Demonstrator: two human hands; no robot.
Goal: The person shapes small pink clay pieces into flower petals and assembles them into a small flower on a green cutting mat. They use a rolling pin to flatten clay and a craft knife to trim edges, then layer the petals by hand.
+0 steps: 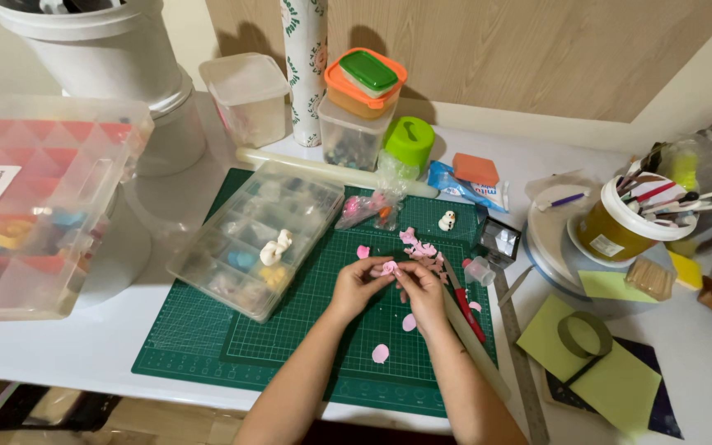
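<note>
Both hands meet over a green cutting mat (208, 330). My left hand (358, 284) and my right hand (422, 288) pinch a small pink clay piece (389, 268) between their fingertips. Loose pink petals lie on the mat: one (380, 353) near the front, one (409, 322) by my right wrist, one (363, 251) above my left hand. A cluster of pink bits (420, 247) sits just beyond my fingers. A red-handled knife (465, 305) lies to the right of my right hand.
A clear compartment box (261, 239) lies on the mat's left; a bigger one (39, 202) stands far left. Stacked food tubs (360, 107), a green-lidded jar (407, 144), a small snowman figure (447, 220), a metal ruler (521, 363), a tool bucket (624, 218) and yellow-green paper (599, 363) crowd the back and right.
</note>
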